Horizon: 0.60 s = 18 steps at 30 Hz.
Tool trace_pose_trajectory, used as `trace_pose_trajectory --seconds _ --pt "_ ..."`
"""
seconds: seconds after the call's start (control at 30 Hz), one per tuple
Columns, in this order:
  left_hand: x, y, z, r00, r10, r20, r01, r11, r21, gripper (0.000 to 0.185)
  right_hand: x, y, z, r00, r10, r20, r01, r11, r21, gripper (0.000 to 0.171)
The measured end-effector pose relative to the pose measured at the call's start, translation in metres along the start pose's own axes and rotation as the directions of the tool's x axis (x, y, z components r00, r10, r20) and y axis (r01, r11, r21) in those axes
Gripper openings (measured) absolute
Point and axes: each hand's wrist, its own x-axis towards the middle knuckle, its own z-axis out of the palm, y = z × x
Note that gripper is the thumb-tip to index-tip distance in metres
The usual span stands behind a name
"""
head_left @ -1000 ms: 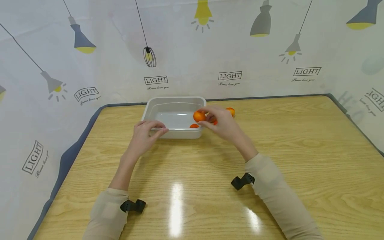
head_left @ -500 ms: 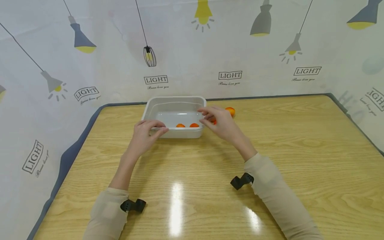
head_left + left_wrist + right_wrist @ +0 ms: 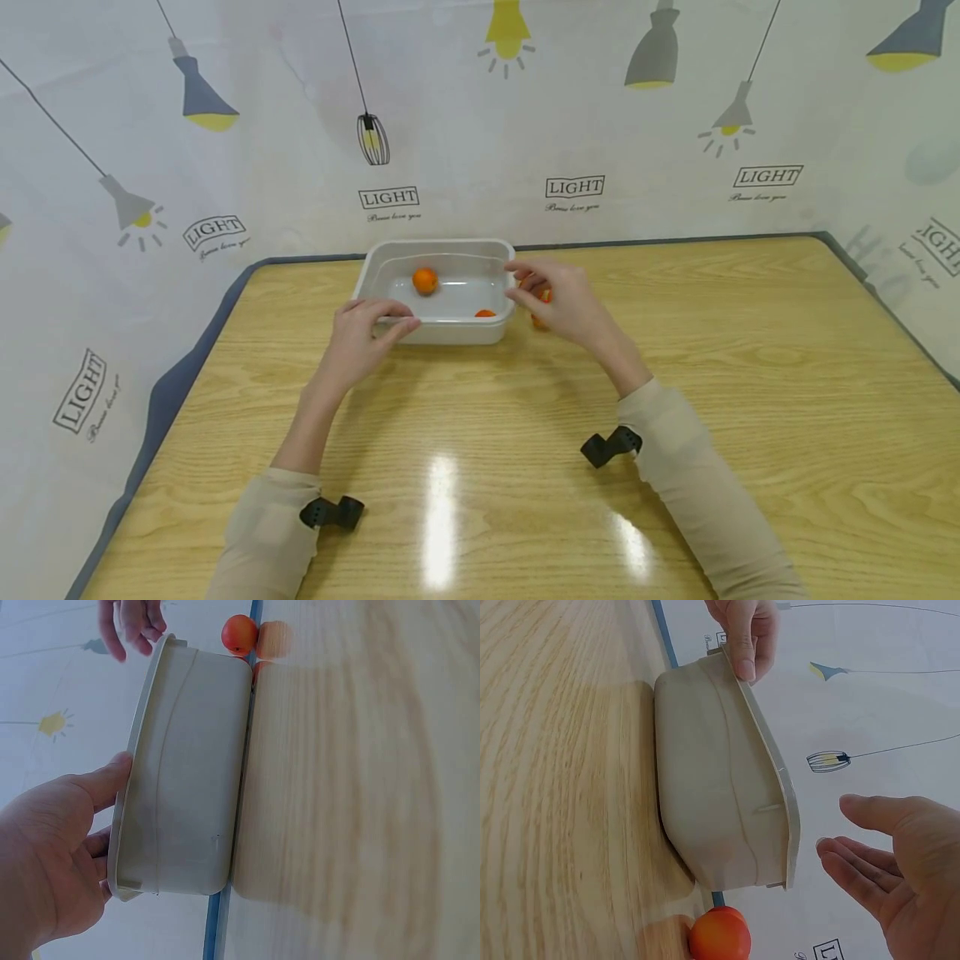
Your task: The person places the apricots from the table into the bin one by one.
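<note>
My left hand (image 3: 365,342) pinches the near rim of a white plastic tub (image 3: 461,333), thumb outside and fingers inside, as the left wrist view also shows. A round orange-red fruit (image 3: 425,281) lies toward the back left of the tub's floor. Of a second orange-red fruit (image 3: 486,314), just the top shows over the near wall. Beside the tub's right rim my right hand (image 3: 561,302) hovers with nothing between its parted thumb and fingers. Partly behind it, an orange-red fruit (image 3: 720,934) rests on the table next to the tub.
The wooden table (image 3: 675,350) extends to the right and toward me. Behind the tub rises a pale wall cloth (image 3: 465,125) printed with lamps. A black wrist camera (image 3: 332,512) sits on the left sleeve and another camera (image 3: 611,447) on the right sleeve.
My right hand has let go of a fruit into the tub; that fruit has rolled to the back left. The right hand has shifted slightly right, while the left keeps its hold.
</note>
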Motion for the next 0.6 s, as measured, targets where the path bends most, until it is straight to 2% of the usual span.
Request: trace_pose_trajectory --seconds 0.33,0.6 --pt "-0.001 0.000 0.000 1.000 0.000 0.001 0.000 1.000 0.004 0.023 -0.002 0.004 -0.014 0.998 0.059 0.018 -0.059 0.998 -0.018 0.038" --pt "-0.002 0.000 0.000 1.000 -0.006 0.007 0.006 1.000 0.003 0.024 -0.004 0.009 -0.023 0.997 0.071 -0.005 -0.071 0.997 -0.001 0.037"
